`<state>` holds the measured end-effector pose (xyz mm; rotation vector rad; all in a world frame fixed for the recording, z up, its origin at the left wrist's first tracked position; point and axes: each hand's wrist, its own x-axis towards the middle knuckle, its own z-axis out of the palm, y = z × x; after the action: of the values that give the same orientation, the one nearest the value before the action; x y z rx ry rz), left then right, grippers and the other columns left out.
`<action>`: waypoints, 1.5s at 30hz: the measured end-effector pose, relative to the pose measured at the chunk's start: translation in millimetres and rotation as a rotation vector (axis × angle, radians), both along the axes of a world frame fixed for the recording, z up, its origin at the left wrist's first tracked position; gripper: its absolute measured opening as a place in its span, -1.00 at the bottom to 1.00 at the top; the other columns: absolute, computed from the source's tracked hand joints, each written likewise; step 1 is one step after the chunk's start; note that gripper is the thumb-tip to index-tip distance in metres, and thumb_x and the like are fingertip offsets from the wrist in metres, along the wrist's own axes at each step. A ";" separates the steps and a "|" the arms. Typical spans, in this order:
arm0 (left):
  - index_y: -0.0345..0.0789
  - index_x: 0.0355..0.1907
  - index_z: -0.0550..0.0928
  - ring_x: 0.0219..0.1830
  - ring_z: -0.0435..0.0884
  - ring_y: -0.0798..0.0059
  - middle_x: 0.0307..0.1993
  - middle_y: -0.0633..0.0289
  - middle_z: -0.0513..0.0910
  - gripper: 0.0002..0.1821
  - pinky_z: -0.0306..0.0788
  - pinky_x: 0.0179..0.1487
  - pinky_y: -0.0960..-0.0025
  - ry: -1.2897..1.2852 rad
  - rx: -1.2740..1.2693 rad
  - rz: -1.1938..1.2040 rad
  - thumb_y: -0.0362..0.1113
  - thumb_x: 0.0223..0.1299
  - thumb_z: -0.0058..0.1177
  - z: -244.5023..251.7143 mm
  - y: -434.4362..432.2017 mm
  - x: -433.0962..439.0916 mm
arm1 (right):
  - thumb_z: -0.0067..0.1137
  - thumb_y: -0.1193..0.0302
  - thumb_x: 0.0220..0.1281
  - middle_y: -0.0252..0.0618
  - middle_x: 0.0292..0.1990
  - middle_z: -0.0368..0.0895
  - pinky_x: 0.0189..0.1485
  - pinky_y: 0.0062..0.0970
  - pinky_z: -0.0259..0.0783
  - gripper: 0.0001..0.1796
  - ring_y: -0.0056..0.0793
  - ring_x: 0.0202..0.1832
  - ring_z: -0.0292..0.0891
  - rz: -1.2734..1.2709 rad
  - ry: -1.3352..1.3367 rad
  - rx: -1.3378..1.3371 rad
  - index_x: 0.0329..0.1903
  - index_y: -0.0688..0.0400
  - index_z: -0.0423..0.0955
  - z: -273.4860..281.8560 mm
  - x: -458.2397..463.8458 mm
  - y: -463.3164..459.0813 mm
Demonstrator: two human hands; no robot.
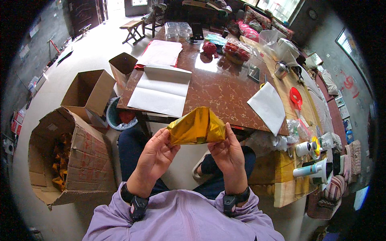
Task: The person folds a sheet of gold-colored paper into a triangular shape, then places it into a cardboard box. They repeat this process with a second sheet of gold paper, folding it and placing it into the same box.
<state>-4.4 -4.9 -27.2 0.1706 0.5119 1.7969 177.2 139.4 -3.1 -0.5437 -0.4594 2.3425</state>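
Between my two hands is a folded piece of shiny gold foil paper (pixel 196 126), wide at the base and narrower at the top, held above my lap near the table edge. My left hand (pixel 157 153) pinches its left corner with thumb and fingers. The right corner is gripped the same way by my right hand (pixel 227 153). Beyond it, on the brown marble-patterned table (pixel 217 99), lie a creased white sheet (pixel 162 90) at the left and another white sheet (pixel 268 105) at the right.
A large cardboard box (pixel 90 159) with gold foil pieces inside stands at my left, beside another cardboard box (pixel 98 90) and a lined bin (pixel 113 114). Farther back on the table are a stack of pink sheets (pixel 162 51), a red yarn ball (pixel 209 48) and a plastic container (pixel 238 49).
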 end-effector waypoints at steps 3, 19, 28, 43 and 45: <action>-0.25 0.21 0.52 0.13 0.51 0.52 0.10 0.25 0.60 -0.62 0.36 0.25 0.38 0.110 -0.135 0.106 -0.19 0.46 0.19 -6.7 4.6 -3.7 | 0.13 0.24 0.56 -0.35 -0.12 0.72 -0.10 -0.47 0.58 -0.78 -0.51 -0.16 0.64 -0.145 -0.161 0.225 0.01 0.10 0.58 5.3 -0.8 -5.0; -0.38 -0.15 0.68 -0.27 0.62 0.69 -0.33 0.30 0.67 -0.73 0.51 -0.20 0.58 1.118 -0.205 -0.074 -0.17 0.47 0.18 44.1 -5.0 28.1 | 0.34 0.38 0.09 -0.47 -0.15 0.58 0.22 -0.28 0.48 -0.59 -0.53 -0.10 0.51 -0.680 -0.838 2.516 0.06 -0.04 0.65 21.2 7.7 -29.1; -0.40 -0.24 0.69 -0.33 0.61 0.66 -0.33 0.30 0.70 -0.70 0.52 -0.27 0.49 0.826 -0.327 -0.042 -0.19 0.51 0.05 11.0 -0.1 28.4 | 0.34 0.33 0.19 -0.45 -0.05 0.58 0.33 -0.26 0.36 -0.63 -0.49 0.02 0.52 -0.488 -0.817 2.545 0.08 -0.01 0.62 11.7 4.8 -28.0; -0.43 -0.07 0.68 -0.36 0.67 0.47 -0.29 0.16 0.72 -0.81 0.56 -0.23 0.43 1.255 -0.196 0.197 -0.34 0.43 0.16 -9.4 17.2 33.6 | 0.21 0.30 0.46 -0.13 -0.37 0.69 -0.31 -0.45 0.52 -0.71 -0.48 -0.41 0.62 -0.119 -0.857 1.160 -0.16 0.34 0.61 -28.6 -22.5 -41.1; -0.40 -0.02 0.68 -0.33 0.67 0.50 -0.24 0.21 0.73 -0.77 0.56 -0.18 0.44 0.998 -0.214 0.108 -0.28 0.46 0.14 -17.1 18.6 30.8 | 0.18 0.30 0.48 -0.16 -0.37 0.70 -0.31 -0.47 0.51 -0.71 -0.52 -0.41 0.60 -0.072 -0.853 1.137 -0.14 0.34 0.62 -32.6 -22.8 -40.5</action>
<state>26.5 13.7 -44.3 0.9217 1.4233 1.6509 154.5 98.9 -35.6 -0.8880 -1.9096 1.3004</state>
